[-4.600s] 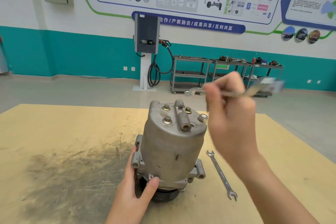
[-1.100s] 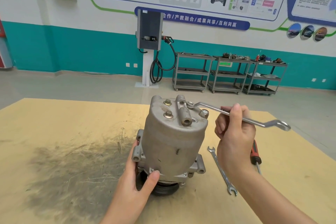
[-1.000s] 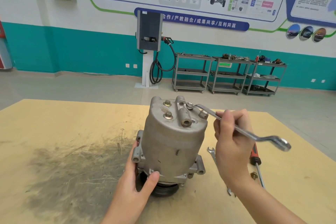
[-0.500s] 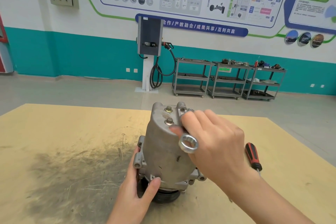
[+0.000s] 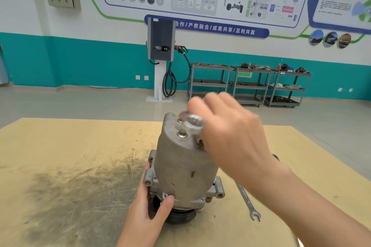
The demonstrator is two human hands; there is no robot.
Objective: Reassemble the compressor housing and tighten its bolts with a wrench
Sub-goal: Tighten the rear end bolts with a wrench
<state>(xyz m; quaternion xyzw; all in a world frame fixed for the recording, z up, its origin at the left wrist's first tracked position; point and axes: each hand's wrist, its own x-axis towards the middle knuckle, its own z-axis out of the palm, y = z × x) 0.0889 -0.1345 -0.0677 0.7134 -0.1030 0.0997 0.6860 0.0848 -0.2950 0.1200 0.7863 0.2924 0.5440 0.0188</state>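
The grey metal compressor housing (image 5: 184, 168) stands upright on its black pulley in the middle of the table. My left hand (image 5: 148, 212) grips its lower flange from the near left, thumb on the front. My right hand (image 5: 228, 136), blurred, holds a ring wrench (image 5: 192, 124) over the housing's top; only the free ring end shows, past my fingers at the top left. One bolt (image 5: 182, 133) sticks up on the top face just below that ring. The hand hides the other bolts and the wrench's far end.
An open-ended spanner (image 5: 248, 200) lies on the yellow table (image 5: 70, 146) to the right of the housing. A sliver of a red-handled screwdriver (image 5: 275, 156) shows behind my right wrist. A dark greasy smear (image 5: 70, 190) covers the table's left. Shelf carts (image 5: 249, 84) stand far behind.
My right hand has swung the wrench round over the top of the housing, from pointing right to its free ring now at the top left. My left hand keeps its grip on the flange.
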